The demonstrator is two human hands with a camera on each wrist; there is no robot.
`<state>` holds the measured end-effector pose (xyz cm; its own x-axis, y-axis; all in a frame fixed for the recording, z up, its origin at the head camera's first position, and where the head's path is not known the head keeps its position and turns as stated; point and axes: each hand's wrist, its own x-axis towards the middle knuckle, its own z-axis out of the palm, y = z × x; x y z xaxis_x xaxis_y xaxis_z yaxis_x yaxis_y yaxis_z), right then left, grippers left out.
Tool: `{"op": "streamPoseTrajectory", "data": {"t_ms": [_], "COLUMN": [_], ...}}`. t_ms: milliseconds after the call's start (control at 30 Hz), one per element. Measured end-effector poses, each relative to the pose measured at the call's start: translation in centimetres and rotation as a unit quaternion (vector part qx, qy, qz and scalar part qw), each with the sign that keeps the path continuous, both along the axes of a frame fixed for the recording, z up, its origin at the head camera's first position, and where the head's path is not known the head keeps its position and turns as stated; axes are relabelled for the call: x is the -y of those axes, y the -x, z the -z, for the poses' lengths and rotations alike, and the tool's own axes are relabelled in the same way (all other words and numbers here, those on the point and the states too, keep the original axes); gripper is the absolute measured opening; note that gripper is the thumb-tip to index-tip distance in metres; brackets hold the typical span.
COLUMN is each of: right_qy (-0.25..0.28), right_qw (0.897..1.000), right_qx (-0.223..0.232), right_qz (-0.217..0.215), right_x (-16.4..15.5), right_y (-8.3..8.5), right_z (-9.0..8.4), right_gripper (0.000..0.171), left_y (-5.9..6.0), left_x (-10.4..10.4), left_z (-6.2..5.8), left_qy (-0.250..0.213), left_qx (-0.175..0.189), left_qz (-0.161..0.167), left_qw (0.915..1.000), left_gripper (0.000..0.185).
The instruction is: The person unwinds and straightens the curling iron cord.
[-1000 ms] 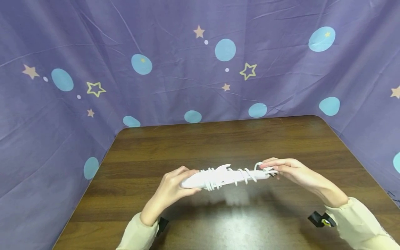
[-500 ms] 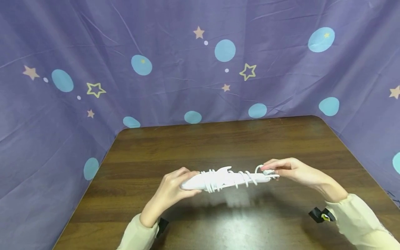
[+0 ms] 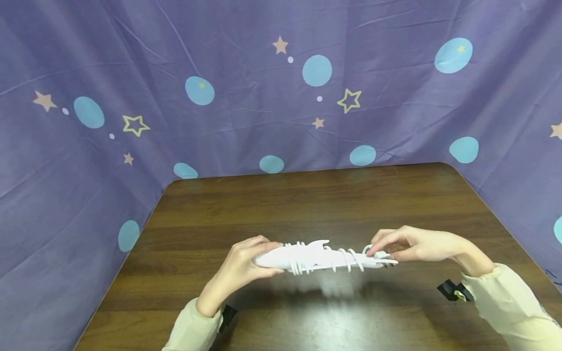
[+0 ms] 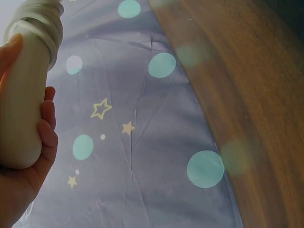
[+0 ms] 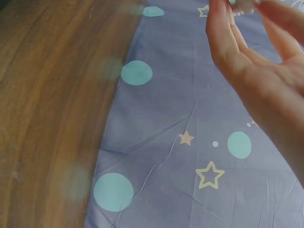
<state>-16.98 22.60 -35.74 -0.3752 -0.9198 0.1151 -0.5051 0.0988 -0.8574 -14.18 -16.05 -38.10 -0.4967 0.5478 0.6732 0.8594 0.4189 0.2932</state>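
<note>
A long white wand-shaped appliance (image 3: 313, 257) is held level above the table in the head view. It has a raised fin near its middle, and a white cord (image 3: 300, 265) is wound round it. My left hand (image 3: 246, 261) grips its thick rounded end, with the thumb on one side and the fingers on the other, as the left wrist view also shows. At the narrow end, my right hand (image 3: 417, 246) pinches a small white plug-like piece (image 3: 381, 255) on the cord. In the right wrist view the fingertips are cut off at the top edge.
A dark wooden table (image 3: 307, 204) lies beneath both hands. Purple curtain cloth (image 3: 254, 97) with stars and blue dots surrounds its back and sides. A black strap (image 3: 454, 291) hangs by the right sleeve.
The narrow end of the appliance has dipped and shifted slightly right. My right hand has come down with it, its fingers more bent round the plug-like piece. The left hand keeps its grip.
</note>
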Motion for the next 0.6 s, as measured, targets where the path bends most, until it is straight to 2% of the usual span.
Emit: {"op": "streamPoseTrajectory", "data": {"t_ms": [133,200,400,600], "right_qy": [0.015,0.029,0.035,0.051], "right_qw": [0.999,0.999,0.999,0.998], "right_qx": [0.023,0.021,-0.003,-0.009], "right_qz": [-0.025,-0.031,0.020,0.038], "right_x": [0.08,0.13,0.07,0.03], "right_y": [-0.05,-0.07,-0.48,-0.80], "right_z": [-0.14,-0.10,0.05,0.48], "right_gripper": [0.039,0.040,0.034,0.033], "left_y": [0.01,0.02,-0.09,-0.21], "left_x": [-0.10,-0.13,-0.05,0.03], "left_z": [0.08,0.05,-0.09,-0.08], "left_qy": [-0.002,-0.003,-0.007,-0.013], "left_qx": [-0.001,-0.004,-0.014,-0.033], "left_qz": [0.007,0.009,0.006,0.000], "left_qw": [1.0000,0.9999,0.9998,0.9994], "left_gripper": [0.041,0.041,0.041,0.041]}}
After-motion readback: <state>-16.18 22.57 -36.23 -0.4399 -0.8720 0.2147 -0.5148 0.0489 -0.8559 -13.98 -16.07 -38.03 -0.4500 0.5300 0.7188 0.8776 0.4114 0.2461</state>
